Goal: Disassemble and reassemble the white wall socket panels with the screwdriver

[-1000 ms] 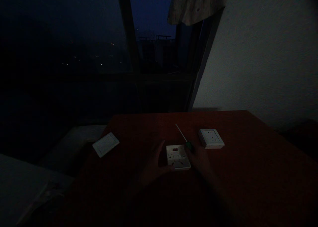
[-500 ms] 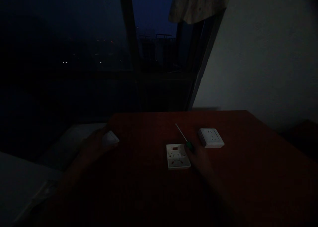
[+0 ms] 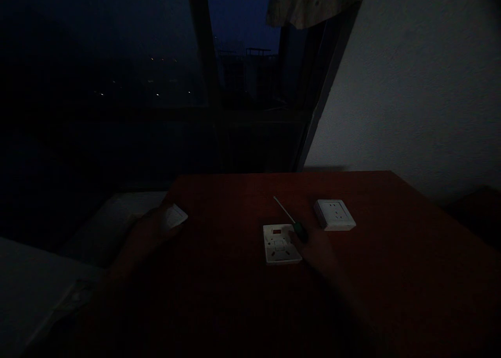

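At the table's left edge, my left hand (image 3: 146, 235) is closed around the left side of a white wall socket (image 3: 177, 216), which is partly covered by the fingers. My right hand (image 3: 317, 248) grips a screwdriver (image 3: 285, 210) by its dark green handle, the thin shaft pointing away and to the left. Under the fingertips of that hand lies a white mounting box (image 3: 278, 258), open side up, with slots and a rectangular hole in its base. Beyond the right hand a second white wall socket (image 3: 337, 215) rests face up. Darkness hides much of both hands.
The reddish-brown table (image 3: 230, 201) fills the lower middle. Behind it is a dark window (image 3: 254, 149), with a pale wall (image 3: 410, 102) to the right. A cloth curtain (image 3: 313, 3) hangs at the top. A pale ledge (image 3: 113, 217) runs along the left.
The view has tilted slightly. The right hand and screwdriver have barely shifted, and the left hand keeps its grip on the socket.
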Motion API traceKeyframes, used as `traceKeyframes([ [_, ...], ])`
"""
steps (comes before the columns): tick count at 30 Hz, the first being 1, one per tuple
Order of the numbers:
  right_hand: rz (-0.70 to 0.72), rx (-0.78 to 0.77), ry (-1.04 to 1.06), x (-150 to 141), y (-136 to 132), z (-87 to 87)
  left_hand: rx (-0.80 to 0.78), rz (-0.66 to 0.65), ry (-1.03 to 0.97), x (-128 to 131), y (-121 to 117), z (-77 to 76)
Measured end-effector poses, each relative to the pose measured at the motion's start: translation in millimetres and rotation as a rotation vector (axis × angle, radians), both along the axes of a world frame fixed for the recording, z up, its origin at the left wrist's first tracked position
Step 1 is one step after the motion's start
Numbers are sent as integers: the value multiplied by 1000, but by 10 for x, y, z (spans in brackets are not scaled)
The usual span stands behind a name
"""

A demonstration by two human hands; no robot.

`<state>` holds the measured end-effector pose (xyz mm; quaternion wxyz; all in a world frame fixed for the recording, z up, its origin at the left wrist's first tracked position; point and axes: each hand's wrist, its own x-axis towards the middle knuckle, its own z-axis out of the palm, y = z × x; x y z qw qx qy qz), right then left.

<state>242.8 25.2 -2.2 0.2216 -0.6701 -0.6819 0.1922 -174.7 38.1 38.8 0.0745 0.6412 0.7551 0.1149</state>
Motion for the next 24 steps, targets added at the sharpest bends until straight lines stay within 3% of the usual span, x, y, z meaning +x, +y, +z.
traceKeyframes([
  [6, -2, 7, -17, -5, 13, -18, 3, -7, 17, 234, -56, 140],
  [9, -18, 14, -18, 8, 17, -23, 113, -128, -30, 541, -131, 186],
  [13, -60, 35, -11, 25, 15, 12, 143, -270, -83, 1047, -292, 84],
  [17, -124, 77, 39, 41, -52, 107, 29, -423, -84, 1479, -465, -59],
  [20, -129, 64, 119, 47, -231, 182, -28, -424, -74, 1662, -545, -130],
  [24, 29, 39, 189, 28, -659, 170, -27, -402, -102, 1717, -579, -211],
])
